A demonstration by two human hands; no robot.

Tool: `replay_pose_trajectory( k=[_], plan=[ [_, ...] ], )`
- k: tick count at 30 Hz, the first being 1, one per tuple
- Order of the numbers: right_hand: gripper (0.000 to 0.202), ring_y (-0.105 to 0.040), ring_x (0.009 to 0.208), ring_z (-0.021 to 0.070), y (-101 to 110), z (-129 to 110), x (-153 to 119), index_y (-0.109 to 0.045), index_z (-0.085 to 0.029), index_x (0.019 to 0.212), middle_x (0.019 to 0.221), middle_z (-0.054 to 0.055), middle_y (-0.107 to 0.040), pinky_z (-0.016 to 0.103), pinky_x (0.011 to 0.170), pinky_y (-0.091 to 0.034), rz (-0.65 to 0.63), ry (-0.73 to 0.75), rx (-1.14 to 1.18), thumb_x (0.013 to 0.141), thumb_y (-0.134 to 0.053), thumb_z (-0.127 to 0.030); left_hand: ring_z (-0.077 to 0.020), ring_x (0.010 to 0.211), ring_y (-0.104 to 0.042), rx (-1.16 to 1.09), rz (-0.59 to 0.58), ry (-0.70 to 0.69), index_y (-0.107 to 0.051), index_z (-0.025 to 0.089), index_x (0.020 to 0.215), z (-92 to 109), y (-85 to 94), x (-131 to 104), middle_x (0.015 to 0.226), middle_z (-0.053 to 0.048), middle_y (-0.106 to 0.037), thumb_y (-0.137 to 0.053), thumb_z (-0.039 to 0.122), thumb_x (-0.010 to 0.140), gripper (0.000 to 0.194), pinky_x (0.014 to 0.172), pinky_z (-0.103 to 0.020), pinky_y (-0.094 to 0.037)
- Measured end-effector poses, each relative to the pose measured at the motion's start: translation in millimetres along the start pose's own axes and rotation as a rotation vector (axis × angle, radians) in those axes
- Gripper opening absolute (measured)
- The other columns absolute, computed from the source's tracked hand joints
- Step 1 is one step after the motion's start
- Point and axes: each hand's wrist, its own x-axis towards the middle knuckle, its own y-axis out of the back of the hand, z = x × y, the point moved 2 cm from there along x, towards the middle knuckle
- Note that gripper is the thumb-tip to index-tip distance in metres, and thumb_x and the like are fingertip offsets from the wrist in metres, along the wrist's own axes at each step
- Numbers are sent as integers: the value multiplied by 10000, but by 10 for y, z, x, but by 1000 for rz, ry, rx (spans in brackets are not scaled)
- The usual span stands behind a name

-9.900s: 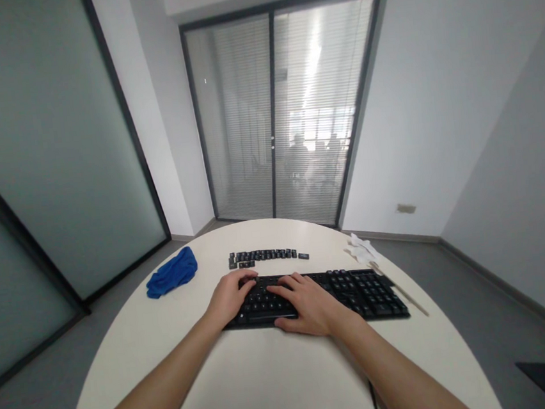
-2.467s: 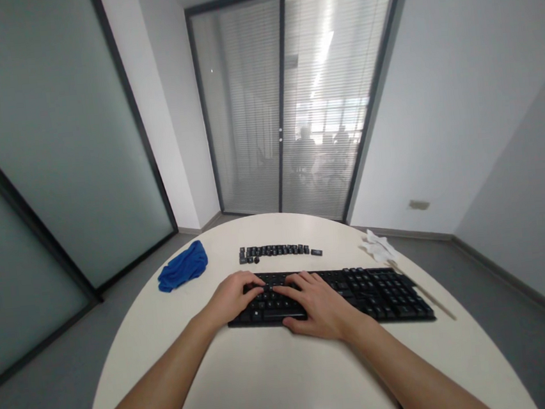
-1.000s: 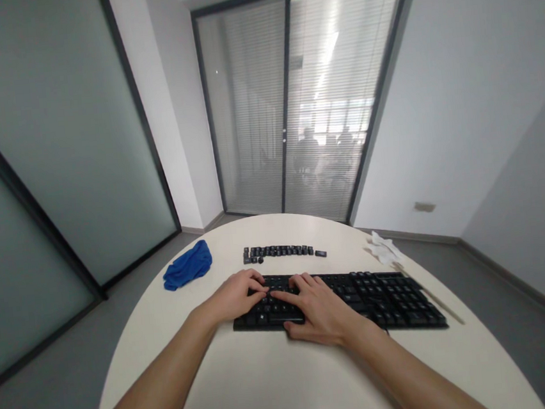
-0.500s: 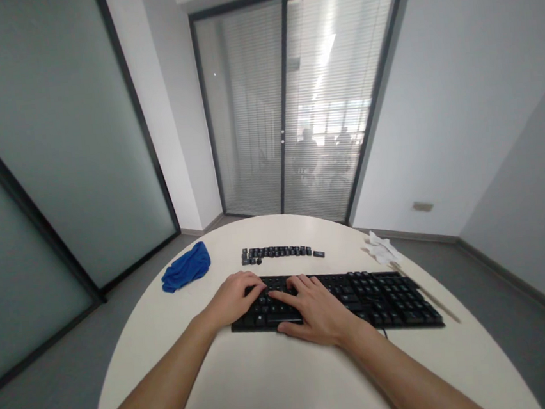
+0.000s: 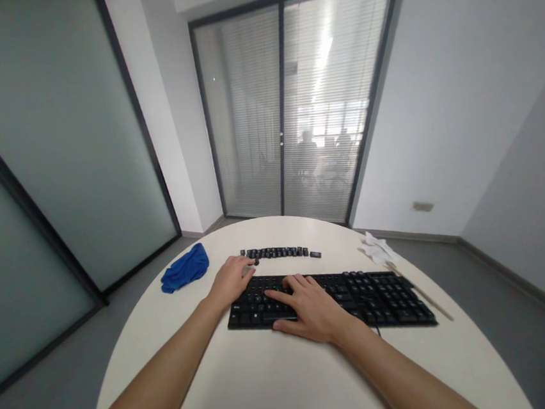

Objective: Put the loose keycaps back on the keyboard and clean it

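Note:
A black keyboard (image 5: 382, 300) lies on the round white table, and some of its keys look gone on the left side, though my hands cover part of it. My right hand (image 5: 314, 313) rests on the keyboard with its fingers spread. Beyond the keyboard's upper left edge, my left hand (image 5: 231, 278) reaches to the left end of a row of loose black keycaps (image 5: 280, 252). Its thumb and forefinger are apart, close to a single keycap (image 5: 257, 262) that sits in front of the row. The other fingers of that hand are partly hidden.
A crumpled blue cloth (image 5: 185, 269) lies at the table's left. White crumpled tissue (image 5: 377, 249) is at the far right, beside a thin stick (image 5: 431, 302) along the keyboard's right end. A wide keycap (image 5: 315, 254) ends the row on the right.
My left hand has moved off the keyboard, forward to the loose keycaps. My right hand stays on the keyboard in nearly the same pose. The view has shifted slightly.

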Motion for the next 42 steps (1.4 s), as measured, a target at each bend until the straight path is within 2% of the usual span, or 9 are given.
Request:
replay_pose_trajectory(
  k=[3, 8, 18, 22, 27, 32, 36, 42],
  plan=[
    [637, -496, 1119, 293, 12, 7, -15, -512, -345, 1438, 1197, 107, -567, 446, 973, -381, 3, 2, 6, 907, -503, -698, -274, 1120, -581, 53, -80, -80, -725, 231, 1116, -14, 12, 162, 1142, -74, -728, -613, 234, 907, 238, 1010, -403, -439],
    [637, -497, 1118, 290, 10, 17, -28, -512, -347, 1437, 1192, 103, -568, 446, 971, -383, 8, 8, 10, 908, -497, -703, -292, 1097, -591, 86, -115, -101, -738, 245, 1082, 1, -12, 355, 1112, -89, -739, -650, 205, 862, 240, 985, -414, -438],
    [651, -489, 1121, 293, 21, 10, -23, -512, -347, 1438, 1191, 108, -568, 442, 959, -381, -3, 3, -5, 903, -488, -717, -297, 1070, -607, 124, -172, -127, -758, 260, 962, 53, -133, 471, 1009, -83, -755, -633, 134, 812, 232, 947, -402, -445],
    [654, -488, 1120, 294, 29, 10, -25, -513, -348, 1438, 1194, 108, -574, 443, 960, -381, -4, 3, -2, 901, -485, -721, -263, 1030, -637, 84, -202, -153, -754, 254, 940, 104, -132, 477, 997, -62, -751, -655, 151, 798, 201, 961, -374, -449],
    [654, -488, 1126, 302, 20, 10, -19, -517, -349, 1437, 1216, 115, -570, 452, 960, -382, -13, -5, -11, 899, -490, -720, -229, 1044, -650, 1, -205, -172, -722, 230, 1053, 218, -51, 385, 1095, -52, -719, -610, 163, 841, 249, 960, -333, -470],
    [653, -485, 1130, 299, -2, 11, -16, -506, -348, 1447, 1213, 110, -575, 450, 971, -379, -14, -7, -8, 901, -507, -705, -228, 1068, -633, -209, -84, -141, -694, 216, 1043, 304, 102, 147, 1084, -55, -693, -583, 167, 879, 205, 994, -361, -472],
    [636, -489, 1137, 295, -6, 12, -10, -506, -346, 1446, 1211, 108, -573, 454, 984, -382, -5, 1, 1, 908, -517, -685, -217, 1013, -647, -350, -57, -76, -693, 218, 1043, 280, 167, -100, 1060, -52, -690, -590, 193, 887, 188, 968, -366, -495],
    [626, -500, 1134, 297, 6, 5, 8, -511, -352, 1439, 1207, 111, -561, 462, 986, -388, -6, -1, 6, 901, -545, -669, -215, 998, -661, -490, -117, -10, -725, 221, 1014, 163, 195, -314, 1039, -47, -725, -637, 215, 872, 166, 954, -355, -500]
  ],
)
